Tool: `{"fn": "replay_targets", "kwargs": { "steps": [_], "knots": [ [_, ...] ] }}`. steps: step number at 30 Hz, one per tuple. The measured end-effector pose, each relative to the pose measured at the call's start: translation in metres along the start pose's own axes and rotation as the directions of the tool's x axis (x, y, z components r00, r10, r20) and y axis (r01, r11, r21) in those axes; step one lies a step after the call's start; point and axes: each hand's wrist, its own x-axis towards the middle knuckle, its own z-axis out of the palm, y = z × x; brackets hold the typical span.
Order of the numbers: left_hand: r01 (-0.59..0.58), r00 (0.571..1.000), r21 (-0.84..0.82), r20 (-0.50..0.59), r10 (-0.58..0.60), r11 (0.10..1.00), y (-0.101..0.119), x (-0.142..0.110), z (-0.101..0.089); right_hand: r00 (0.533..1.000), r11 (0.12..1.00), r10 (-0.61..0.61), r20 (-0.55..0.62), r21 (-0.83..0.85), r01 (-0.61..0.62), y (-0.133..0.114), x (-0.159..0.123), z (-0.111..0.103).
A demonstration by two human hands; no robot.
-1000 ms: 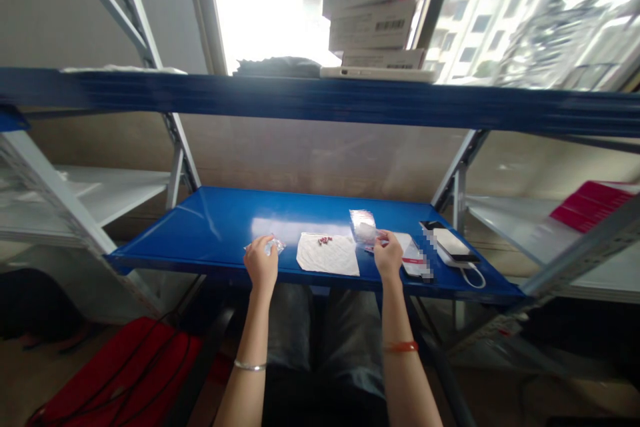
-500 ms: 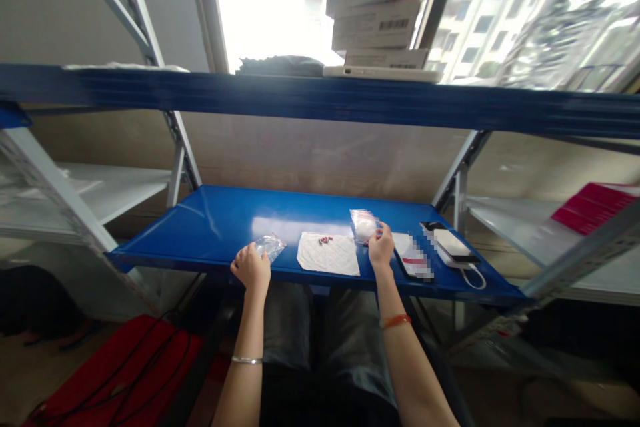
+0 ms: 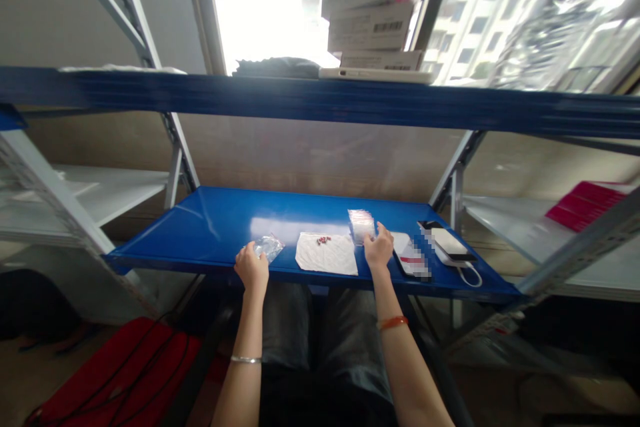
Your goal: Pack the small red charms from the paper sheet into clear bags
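My left hand (image 3: 251,269) holds a small clear plastic bag (image 3: 269,247) at the front of the blue metal shelf (image 3: 225,227). My right hand (image 3: 379,247) pinches the edge of a stack of clear plastic bags (image 3: 361,226). Between my hands lies a white paper sheet (image 3: 327,254) with a few small red pieces (image 3: 324,239) on it. To the right of my right hand are a phone (image 3: 411,255) with a blurred screen and a white power bank (image 3: 449,243) with a cable.
A blue shelf beam (image 3: 320,100) spans above my hands, carrying stacked cardboard boxes (image 3: 370,7). Grey steel uprights (image 3: 175,153) flank the shelf. A red bag (image 3: 115,373) with black cords lies on the floor to the left, below.
My left hand has moved slightly left since the oldest frame, keeping the small bag. My right hand has also shifted left and stays at the stack of bags.
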Motion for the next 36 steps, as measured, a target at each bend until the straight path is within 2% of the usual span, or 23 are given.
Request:
{"fn": "replay_targets", "kwargs": {
  "steps": [4, 8, 13, 20, 27, 30, 36],
  "knots": [
    [-0.041, 0.998, -0.127, -0.058, 0.034, 0.991, -0.008, 0.004, 0.008, 0.999, 1.000, 0.025, -0.034, 0.007, -0.025, -0.002, -0.002, -0.002],
    [-0.014, 0.998, -0.232, -0.067, -0.002, 0.973, -0.010, 0.006, 0.011, 0.995, 0.998, 0.045, -0.089, 0.043, -0.042, -0.005, -0.007, -0.004],
    [-0.007, 0.999, -0.224, -0.052, -0.005, 0.975, -0.009, 0.006, 0.012, 0.987, 0.994, 0.080, -0.140, 0.082, -0.069, -0.007, -0.015, -0.006],
    [0.008, 0.995, -0.210, -0.092, -0.028, 0.978, -0.019, 0.014, 0.012, 0.980, 0.987, 0.110, -0.165, 0.131, -0.088, -0.015, -0.025, -0.011],
    [0.043, 0.997, -0.243, -0.057, -0.059, 0.969, -0.026, 0.021, 0.011, 0.964, 0.975, 0.146, -0.223, 0.197, -0.102, -0.034, -0.040, -0.023],
    [0.052, 0.996, -0.226, -0.060, -0.067, 0.973, -0.023, 0.020, 0.009, 0.968, 0.953, 0.160, -0.193, 0.285, -0.100, -0.049, -0.053, -0.027],
    [0.139, 0.988, -0.334, -0.012, -0.151, 0.932, -0.017, 0.019, 0.009, 0.997, 0.888, 0.076, -0.003, 0.454, -0.066, -0.090, -0.072, -0.037]
  ]
}}
